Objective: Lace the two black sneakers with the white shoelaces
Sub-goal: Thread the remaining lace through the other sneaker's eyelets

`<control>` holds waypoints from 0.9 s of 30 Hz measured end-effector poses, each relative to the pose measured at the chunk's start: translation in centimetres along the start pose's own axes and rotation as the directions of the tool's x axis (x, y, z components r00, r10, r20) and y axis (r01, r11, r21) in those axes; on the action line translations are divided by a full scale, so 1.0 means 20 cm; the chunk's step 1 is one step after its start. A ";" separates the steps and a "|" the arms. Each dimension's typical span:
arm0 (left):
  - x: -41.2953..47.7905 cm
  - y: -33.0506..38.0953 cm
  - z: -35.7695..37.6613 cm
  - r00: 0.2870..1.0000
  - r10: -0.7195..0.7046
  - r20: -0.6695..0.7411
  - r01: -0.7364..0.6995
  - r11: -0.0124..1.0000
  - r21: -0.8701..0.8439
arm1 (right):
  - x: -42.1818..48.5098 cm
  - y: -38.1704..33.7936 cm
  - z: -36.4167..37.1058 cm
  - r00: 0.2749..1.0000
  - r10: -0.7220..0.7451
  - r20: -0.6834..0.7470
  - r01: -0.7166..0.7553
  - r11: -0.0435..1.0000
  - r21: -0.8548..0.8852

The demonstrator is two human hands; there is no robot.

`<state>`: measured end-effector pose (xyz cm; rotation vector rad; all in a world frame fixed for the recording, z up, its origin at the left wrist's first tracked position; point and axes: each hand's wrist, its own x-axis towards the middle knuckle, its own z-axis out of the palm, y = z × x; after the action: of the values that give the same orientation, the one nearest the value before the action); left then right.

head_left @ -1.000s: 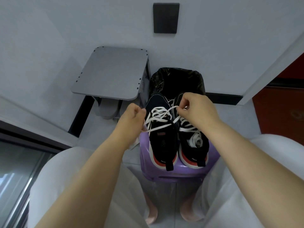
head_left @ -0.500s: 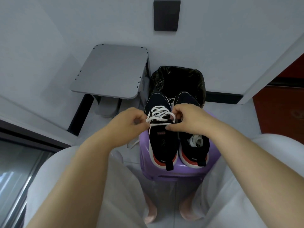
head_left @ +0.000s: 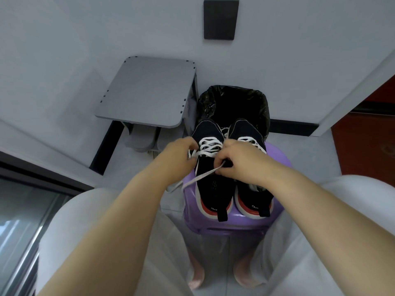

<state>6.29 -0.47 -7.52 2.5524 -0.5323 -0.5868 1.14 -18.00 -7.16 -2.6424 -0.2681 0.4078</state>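
Observation:
Two black sneakers with red and white heels stand side by side on a purple stool (head_left: 235, 226), toes pointing away from me. The left sneaker (head_left: 210, 184) has a white shoelace (head_left: 208, 146) crossed over its front. My left hand (head_left: 175, 155) grips one strand at the shoe's left side. My right hand (head_left: 241, 161) lies over the shoe's tongue and pinches the other lace end, which trails down to the left (head_left: 192, 182). The right sneaker (head_left: 252, 201) shows white lacing near its toe and is partly hidden by my right hand.
A black-lined waste bin (head_left: 234, 103) stands right behind the stool. A grey chair seat (head_left: 147, 88) is at the back left against the white wall. My white-clad knees flank the stool and my bare feet (head_left: 196, 276) are below it. A glass panel lies at left.
Both hands have come down closer to the left sneaker. My right hand moved from the right shoe's side to over the left shoe's tongue, and a loose lace end now trails left.

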 end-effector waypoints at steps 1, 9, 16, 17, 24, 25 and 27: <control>0.01 0.00 0.02 1.000 -0.002 0.013 0.002 1.000 0.017 | -0.01 -0.01 -0.01 1.000 -0.002 0.016 0.002 1.000 -0.007; -0.08 0.05 -0.08 0.997 -0.017 0.077 0.053 0.860 -0.508 | -0.13 -0.14 0.03 0.985 0.166 -0.035 -0.141 0.915 0.378; -0.16 0.12 -0.15 0.977 0.179 0.113 0.029 0.414 -0.910 | -0.13 -0.29 0.09 0.998 0.028 0.050 -0.057 0.408 0.911; -0.15 0.12 -0.15 0.987 0.134 0.091 0.014 0.485 -0.874 | -0.13 -0.29 0.09 0.997 0.021 0.074 -0.077 0.371 0.925; -0.09 -0.02 -0.16 0.929 -0.270 -0.252 0.131 0.878 -0.460 | -0.10 -0.10 -0.05 0.978 0.198 -0.063 -0.109 0.747 0.655; -0.08 -0.04 -0.17 0.903 -0.297 -0.310 0.157 0.900 -0.407 | -0.10 -0.06 -0.09 0.968 0.223 -0.116 -0.093 0.747 0.658; -0.06 -0.07 -0.18 0.858 -0.337 -0.389 0.216 0.922 -0.322 | -0.11 0.02 -0.16 0.946 0.253 -0.202 -0.069 0.768 0.637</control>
<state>7.38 2.42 -5.02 2.4013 0.0783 -0.1428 0.15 -20.08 -4.12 -2.0221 0.1740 0.1328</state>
